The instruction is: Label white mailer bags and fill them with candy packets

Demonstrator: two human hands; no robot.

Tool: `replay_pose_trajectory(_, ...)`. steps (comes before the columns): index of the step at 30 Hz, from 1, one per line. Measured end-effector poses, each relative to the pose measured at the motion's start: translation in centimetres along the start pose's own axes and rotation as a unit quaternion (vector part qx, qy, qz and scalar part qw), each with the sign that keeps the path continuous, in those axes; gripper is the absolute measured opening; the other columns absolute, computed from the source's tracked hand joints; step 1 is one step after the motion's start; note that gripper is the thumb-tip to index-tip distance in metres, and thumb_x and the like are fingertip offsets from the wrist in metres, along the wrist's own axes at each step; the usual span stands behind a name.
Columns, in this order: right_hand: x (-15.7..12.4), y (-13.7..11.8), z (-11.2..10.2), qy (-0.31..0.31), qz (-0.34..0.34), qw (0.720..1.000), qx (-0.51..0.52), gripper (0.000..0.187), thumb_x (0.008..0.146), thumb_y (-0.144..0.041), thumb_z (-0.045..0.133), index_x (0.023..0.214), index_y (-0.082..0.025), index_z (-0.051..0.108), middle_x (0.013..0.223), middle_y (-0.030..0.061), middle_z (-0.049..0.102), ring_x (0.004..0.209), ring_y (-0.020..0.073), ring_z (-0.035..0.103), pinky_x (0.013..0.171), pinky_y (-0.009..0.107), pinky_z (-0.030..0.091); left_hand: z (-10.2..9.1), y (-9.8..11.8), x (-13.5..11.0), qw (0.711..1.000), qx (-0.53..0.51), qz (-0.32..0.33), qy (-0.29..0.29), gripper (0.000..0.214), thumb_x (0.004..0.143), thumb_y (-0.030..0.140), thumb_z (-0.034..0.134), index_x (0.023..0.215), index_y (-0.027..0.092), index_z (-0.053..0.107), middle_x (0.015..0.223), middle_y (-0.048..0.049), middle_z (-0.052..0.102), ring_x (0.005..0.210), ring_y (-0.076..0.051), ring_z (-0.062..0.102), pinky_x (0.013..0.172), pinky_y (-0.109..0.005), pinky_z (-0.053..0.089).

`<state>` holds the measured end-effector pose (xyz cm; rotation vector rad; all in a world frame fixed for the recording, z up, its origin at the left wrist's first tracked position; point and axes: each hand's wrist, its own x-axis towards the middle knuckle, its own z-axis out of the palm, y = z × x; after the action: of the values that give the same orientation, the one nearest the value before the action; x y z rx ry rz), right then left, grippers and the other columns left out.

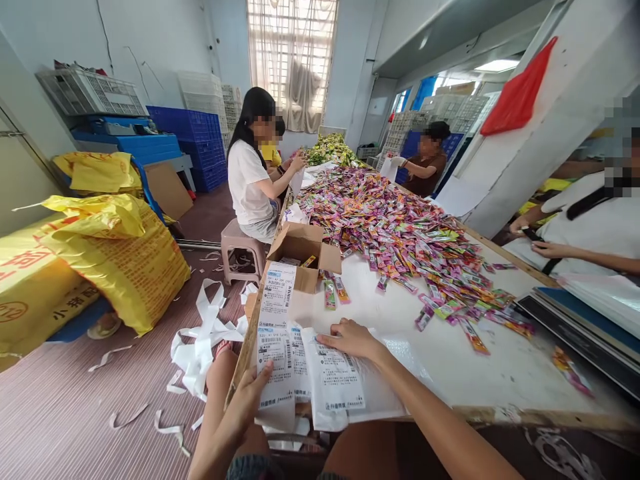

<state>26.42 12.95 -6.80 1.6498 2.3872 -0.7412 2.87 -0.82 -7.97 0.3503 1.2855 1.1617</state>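
Note:
My left hand (250, 393) is at the table's front left edge, its thumb on top of a printed shipping label (274, 363) and its other fingers hidden below. My right hand (353, 339) lies flat, fingers extended, on a white mailing bag (367, 387) with a printed label (336, 380) on its face. The bag reaches slightly over the table's near edge. Between the two hands, part of another label (299, 363) shows. Farther up the left edge lies one more label (278, 293), leaning against an open cardboard box (306, 280).
A large heap of small colourful packets (380, 220) covers the table (350, 300). A folder stack (590, 327) lies at right. People sit on both sides, one on a stool (243, 243). Yellow sacks (115, 247) and white strips (200, 333) are on the floor at left.

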Motion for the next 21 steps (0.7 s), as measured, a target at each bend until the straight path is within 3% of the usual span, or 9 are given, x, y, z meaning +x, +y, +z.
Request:
replay_pose_trajectory(4, -0.5, -0.6, 0.2, 0.003, -0.009, 1.000, 0.001, 0.081, 0.073, -0.090, 0.024, 0.083, -0.021, 0.065, 0.097, 0.0112, 0.066, 0.091, 0.0291, 0.063, 0.070, 0.032, 0.040, -0.2, 0.0, 0.1, 1.000, -0.013, -0.017, -0.005, 0.018, 0.077, 0.030, 0.073, 0.091, 0.019, 0.074, 0.103, -0.0108, 0.079, 0.122, -0.031, 0.059, 0.108, -0.041, 0.044)
replay_pose_trajectory(8, -0.5, -0.7, 0.3, 0.006, -0.002, 1.000, 0.006, 0.076, 0.073, -0.090, 0.026, 0.066, -0.021, 0.057, 0.075, 0.0069, 0.065, 0.073, 0.0247, 0.062, 0.060, 0.028, 0.036, -0.4, -0.1, 0.3, 0.999, -0.030, -0.015, -0.007, 0.019, 0.076, 0.029, 0.074, 0.092, 0.018, 0.074, 0.095, -0.0099, 0.080, 0.113, -0.034, 0.066, 0.099, -0.044, 0.052)
replay_pose_trajectory(14, -0.6, -0.9, 0.4, 0.026, -0.016, 0.999, 0.028, 0.067, 0.078, -0.081, 0.040, 0.051, -0.020, 0.041, 0.054, 0.0003, 0.049, 0.055, 0.0149, 0.047, 0.054, 0.026, 0.026, -0.7, -0.2, 0.4, 0.998, -0.066, -0.007, -0.018, 0.024, 0.082, 0.024, 0.068, 0.105, 0.016, 0.071, 0.101, -0.0101, 0.079, 0.109, -0.030, 0.068, 0.097, -0.041, 0.054)
replay_pose_trajectory(18, -2.4, -1.2, -0.1, 0.101, -0.053, 0.992, 0.053, 0.063, 0.083, -0.070, 0.046, 0.049, -0.019, 0.030, 0.048, -0.0032, 0.034, 0.050, 0.0111, 0.034, 0.052, 0.026, 0.020, -0.5, 0.6, 0.0, 0.994, -0.102, 0.019, -0.020, 0.039, 0.084, 0.021, 0.065, 0.123, 0.017, 0.062, 0.108, -0.0107, 0.077, 0.105, -0.029, 0.070, 0.090, -0.039, 0.058)
replay_pose_trajectory(21, -6.1, -0.6, -1.5, 0.195, -0.107, 0.972, 0.072, 0.061, 0.088, -0.062, 0.046, 0.048, -0.019, 0.030, 0.048, -0.0034, 0.034, 0.050, 0.0107, 0.034, 0.054, 0.027, 0.023, -0.3, 1.3, -0.2, 0.991, -0.124, 0.034, -0.028, 0.045, 0.087, 0.020, 0.059, 0.132, 0.019, 0.055, 0.111, -0.0101, 0.076, 0.104, -0.028, 0.071, 0.088, -0.038, 0.059)
